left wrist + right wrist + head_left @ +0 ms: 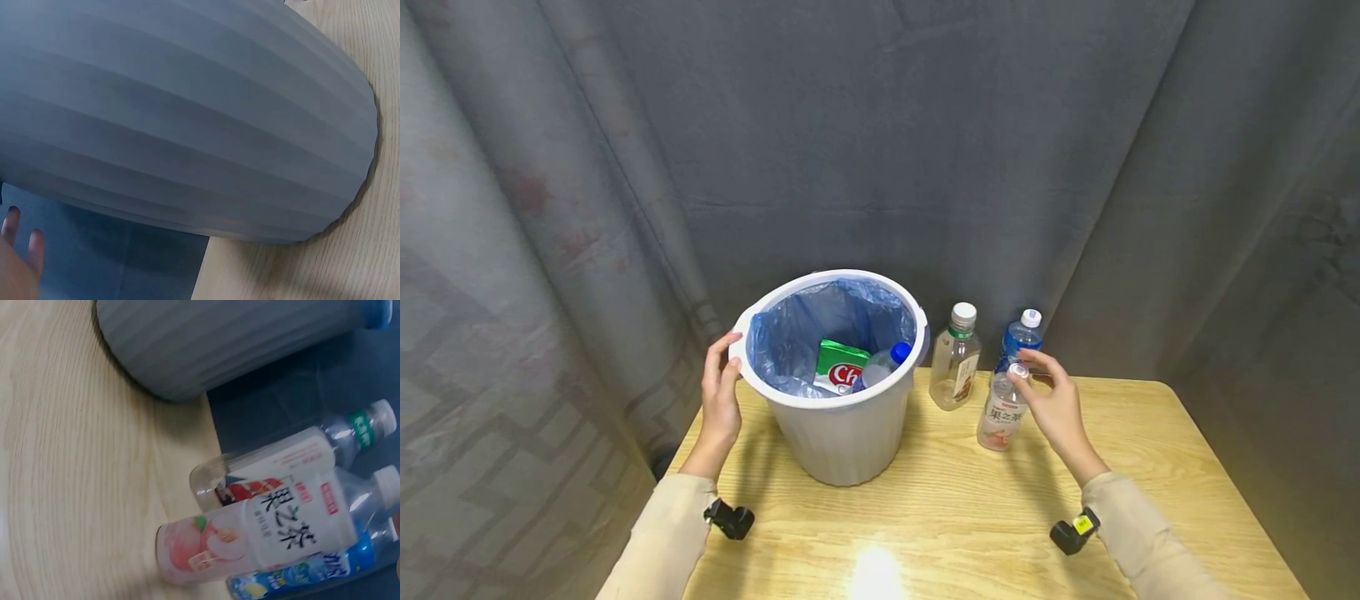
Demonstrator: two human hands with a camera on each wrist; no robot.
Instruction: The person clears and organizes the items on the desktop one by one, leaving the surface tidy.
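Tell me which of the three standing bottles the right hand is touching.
The front bottle with the white fruit-tea label; the right hand has fingertips at its cap. The green-collared bottle and blue-labelled bottle stand behind, untouched.

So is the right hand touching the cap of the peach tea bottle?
Touching. In the head view the right hand has its fingertips pinching the white cap of the peach tea bottle.
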